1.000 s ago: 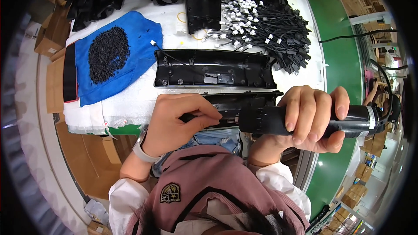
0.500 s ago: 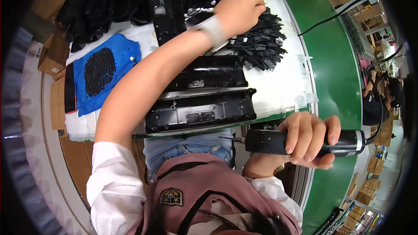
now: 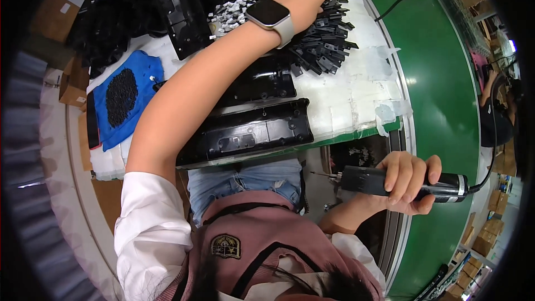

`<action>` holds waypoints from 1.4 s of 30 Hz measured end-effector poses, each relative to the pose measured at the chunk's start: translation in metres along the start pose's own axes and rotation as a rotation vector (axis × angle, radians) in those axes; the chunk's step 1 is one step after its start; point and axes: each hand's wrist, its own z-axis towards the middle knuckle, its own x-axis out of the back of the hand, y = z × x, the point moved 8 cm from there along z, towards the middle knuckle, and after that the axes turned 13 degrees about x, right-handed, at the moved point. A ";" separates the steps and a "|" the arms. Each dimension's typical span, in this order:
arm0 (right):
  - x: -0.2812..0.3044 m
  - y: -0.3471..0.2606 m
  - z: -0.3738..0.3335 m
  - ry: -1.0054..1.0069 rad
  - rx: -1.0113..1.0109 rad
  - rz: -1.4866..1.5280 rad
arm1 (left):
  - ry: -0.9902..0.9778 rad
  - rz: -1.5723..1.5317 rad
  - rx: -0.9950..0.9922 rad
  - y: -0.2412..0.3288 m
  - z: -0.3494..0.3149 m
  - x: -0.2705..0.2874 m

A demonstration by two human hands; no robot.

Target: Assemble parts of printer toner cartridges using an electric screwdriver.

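Observation:
My left hand (image 3: 301, 3) reaches across the table to the far edge of a pile of flat black plastic strips (image 3: 326, 42). Its fingers are curled down and mostly out of sight, so what they hold cannot be made out. Beside the wrist lies a heap of small white-and-silver pieces (image 3: 231, 15). My right hand (image 3: 409, 181) is wrapped round a black electric screwdriver (image 3: 362, 179), held off the table's near right corner with its bit pointing left. Two long black plastic housings (image 3: 253, 128) lie along the near edge, partly under my left forearm.
A blue cloth (image 3: 146, 72) bearing a heap of tiny black screws (image 3: 121, 97) lies at the left. More black housings (image 3: 177, 11) fill the far side. Right of the table runs a green surface (image 3: 434, 117); the screwdriver's cord (image 3: 493, 150) trails right. Another person (image 3: 496, 117) sits beyond.
My left wrist has turned, bringing the watch face into view, and the hand sits further over the strips' far side. The screwdriver has shifted right in the picture; the whole view has tilted slightly.

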 end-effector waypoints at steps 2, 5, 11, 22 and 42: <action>-0.002 0.008 -0.003 -0.074 -0.065 -0.018 | -0.015 0.014 -0.003 0.005 -0.008 0.007; -0.001 0.011 -0.008 -0.090 -0.086 -0.033 | 0.179 0.118 -0.135 0.019 -0.024 0.024; 0.006 0.006 -0.008 -0.071 -0.075 -0.080 | 0.428 -0.687 0.116 -0.005 -0.018 0.144; -0.004 0.035 -0.014 -0.090 -0.146 -0.046 | 0.175 -0.834 0.468 -0.087 -0.059 0.120; -0.019 0.054 -0.019 -0.146 -0.195 -0.035 | 0.072 -0.662 0.200 -0.073 -0.067 0.125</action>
